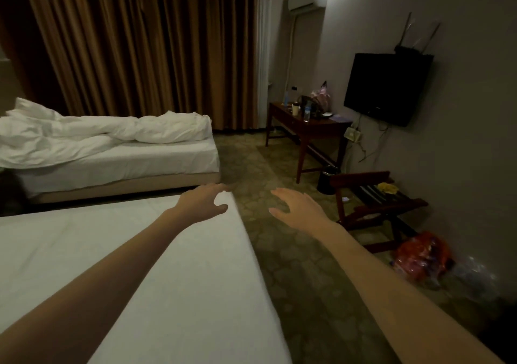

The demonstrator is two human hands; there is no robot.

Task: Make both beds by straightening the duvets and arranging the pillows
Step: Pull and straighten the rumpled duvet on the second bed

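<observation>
From the head camera, the left hand (202,204) hovers empty, fingers spread, over the corner of the near bed's smooth white sheet (140,251); the right hand (296,209), equally empty, hangs over the patterned carpet (279,265). The rumpled white duvet (98,134) lies heaped on the far bed. Dim light could hide wrinkles, and the red plastic bag (419,254) could trip feet.

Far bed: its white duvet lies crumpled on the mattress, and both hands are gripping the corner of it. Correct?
Not quite. The duvet does lie crumpled on the far bed, but the head view shows the left hand and right hand open, holding nothing, by the near bed's corner.
</observation>
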